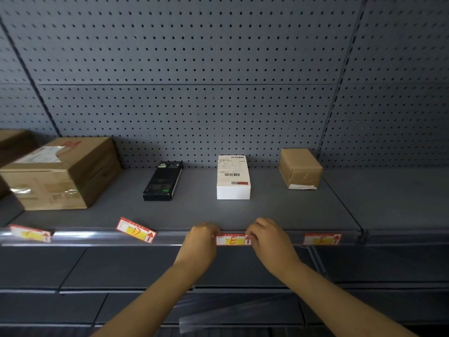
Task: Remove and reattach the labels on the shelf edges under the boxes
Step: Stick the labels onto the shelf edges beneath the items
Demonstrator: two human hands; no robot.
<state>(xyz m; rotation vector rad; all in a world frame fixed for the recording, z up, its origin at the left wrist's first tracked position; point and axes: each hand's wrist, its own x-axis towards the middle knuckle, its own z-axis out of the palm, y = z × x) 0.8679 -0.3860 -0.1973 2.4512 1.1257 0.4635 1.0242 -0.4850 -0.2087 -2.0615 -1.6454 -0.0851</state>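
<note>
A red, white and yellow label marked E (232,240) sits in the clear strip on the shelf edge (97,238), below the white box (233,178). My left hand (202,242) pinches its left end and my right hand (269,239) pinches its right end. The label marked D (136,230) lies loose and tilted on the shelf's front lip, below the black box (163,181). Another label (31,233) lies askew at the far left under the large cardboard box (60,171). A further label (322,238) sits in the strip below the small brown box (300,167).
A grey pegboard wall (194,93) backs the shelf. Lower grey shelves (121,276) stretch beneath my arms. A shelf joint and upright bracket (362,235) stand at the right end of this bay. Another cardboard box (12,144) shows at the far left.
</note>
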